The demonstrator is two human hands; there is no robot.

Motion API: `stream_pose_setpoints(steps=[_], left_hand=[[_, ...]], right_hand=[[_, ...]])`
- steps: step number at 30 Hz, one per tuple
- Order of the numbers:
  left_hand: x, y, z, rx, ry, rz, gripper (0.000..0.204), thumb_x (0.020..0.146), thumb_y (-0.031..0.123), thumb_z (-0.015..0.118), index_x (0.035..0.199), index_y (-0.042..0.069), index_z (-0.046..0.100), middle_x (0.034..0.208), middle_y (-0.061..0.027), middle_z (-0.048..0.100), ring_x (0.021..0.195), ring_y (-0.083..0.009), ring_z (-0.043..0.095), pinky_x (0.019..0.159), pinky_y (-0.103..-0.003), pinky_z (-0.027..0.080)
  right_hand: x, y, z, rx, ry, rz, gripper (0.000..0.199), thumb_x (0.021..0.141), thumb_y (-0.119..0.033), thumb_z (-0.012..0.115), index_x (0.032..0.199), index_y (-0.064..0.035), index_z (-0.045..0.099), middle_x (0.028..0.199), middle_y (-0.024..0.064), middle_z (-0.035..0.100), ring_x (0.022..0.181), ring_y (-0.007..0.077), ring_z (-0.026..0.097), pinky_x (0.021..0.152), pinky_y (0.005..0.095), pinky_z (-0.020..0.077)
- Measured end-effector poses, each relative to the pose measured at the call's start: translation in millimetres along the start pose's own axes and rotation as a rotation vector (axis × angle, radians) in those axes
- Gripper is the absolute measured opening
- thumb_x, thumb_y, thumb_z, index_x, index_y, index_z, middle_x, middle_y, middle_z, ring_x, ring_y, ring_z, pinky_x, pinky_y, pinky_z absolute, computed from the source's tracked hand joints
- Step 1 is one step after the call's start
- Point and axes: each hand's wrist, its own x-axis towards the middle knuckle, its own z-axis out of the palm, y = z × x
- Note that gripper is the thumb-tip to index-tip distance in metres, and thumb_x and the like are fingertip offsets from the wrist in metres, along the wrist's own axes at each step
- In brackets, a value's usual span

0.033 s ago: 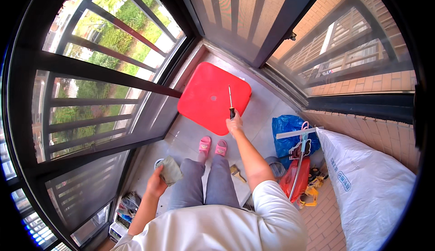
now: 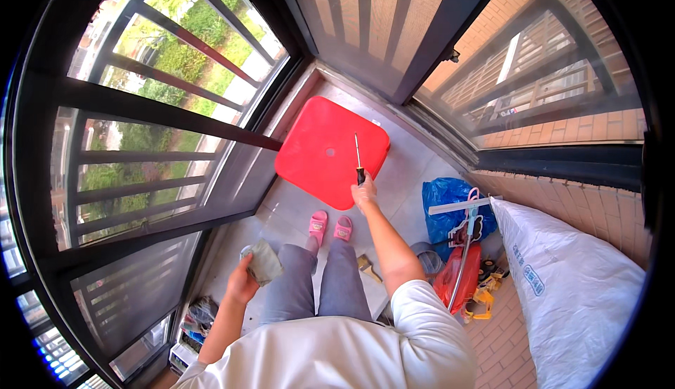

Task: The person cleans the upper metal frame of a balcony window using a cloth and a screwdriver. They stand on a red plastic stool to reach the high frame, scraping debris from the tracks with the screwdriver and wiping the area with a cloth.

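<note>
My right hand (image 2: 363, 193) is closed round the black-and-yellow handle of a screwdriver (image 2: 358, 157). Its thin metal shaft points away from me over the red square stool (image 2: 330, 122), whose flat top has a small round mark in the middle. At the lower left, my left hand (image 2: 242, 281) grips a flat grey-green piece (image 2: 265, 264), cloth-like with uneven edges; its exact kind does not show. A pale round thing (image 2: 246, 251) shows just beyond that piece, mostly hidden by it.
Barred windows (image 2: 151, 153) enclose the left and far sides. To my right are a blue plastic bag (image 2: 439, 210), a red bag (image 2: 460, 273), a metal pole (image 2: 463, 269) and a big white sack (image 2: 562, 283). A brush (image 2: 368, 268) lies by my right leg. Pink slippers (image 2: 318, 226) are on my feet.
</note>
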Motion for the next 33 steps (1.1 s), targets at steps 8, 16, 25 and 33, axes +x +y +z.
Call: stream_pose_setpoints(steps=[8, 16, 25, 33], left_hand=[[-57.6, 72.5, -23.3, -0.108, -0.013, 0.321, 0.032, 0.092, 0.022, 0.051, 0.118, 0.004, 0.053, 0.112, -0.0089, 0.061, 0.105, -0.0244, 0.059, 0.096, -0.042, 0.044], [-123.1, 155.6, 4.2, -0.037, -0.215, 0.67, 0.029, 0.087, 0.008, 0.052, 0.115, 0.005, 0.052, 0.105, -0.0057, 0.061, 0.094, -0.0201, 0.062, 0.082, -0.036, 0.052], [-104.3, 276.7, 134.0, 0.262, -0.419, 1.068, 0.025, 0.081, 0.0, 0.044, 0.102, 0.0, 0.057, 0.093, -0.0055, 0.061, 0.088, -0.0137, 0.059, 0.075, -0.025, 0.047], [-120.8, 386.9, 383.5, 0.786, -0.761, 1.71, 0.019, 0.074, 0.002, 0.045, 0.084, -0.003, 0.06, 0.099, -0.0069, 0.06, 0.082, -0.0137, 0.057, 0.074, -0.025, 0.043]], right_hand=[[-51.7, -22.7, -113.6, -0.083, 0.059, -0.205, 0.04, 0.071, -0.018, 0.064, 0.109, -0.0069, 0.057, 0.093, 0.018, 0.063, 0.091, 0.0354, 0.061, 0.08, 0.0393, 0.0481], [-89.3, -201.3, -289.5, -0.113, 0.632, -0.79, 0.029, 0.071, -0.014, 0.066, 0.098, -0.0053, 0.061, 0.084, 0.0202, 0.064, 0.081, 0.0375, 0.061, 0.075, 0.0437, 0.0493], [-166.0, -358.1, -397.2, -0.263, 0.903, -1.237, 0.039, 0.062, 0.003, 0.066, 0.099, -0.0053, 0.06, 0.096, 0.0128, 0.06, 0.093, 0.0315, 0.057, 0.084, 0.0387, 0.0463], [-145.1, -521.9, -385.0, -0.594, 0.881, -1.485, 0.061, 0.059, 0.001, 0.071, 0.116, -0.0043, 0.052, 0.119, 0.0172, 0.051, 0.114, 0.0358, 0.048, 0.098, 0.0414, 0.0402]])
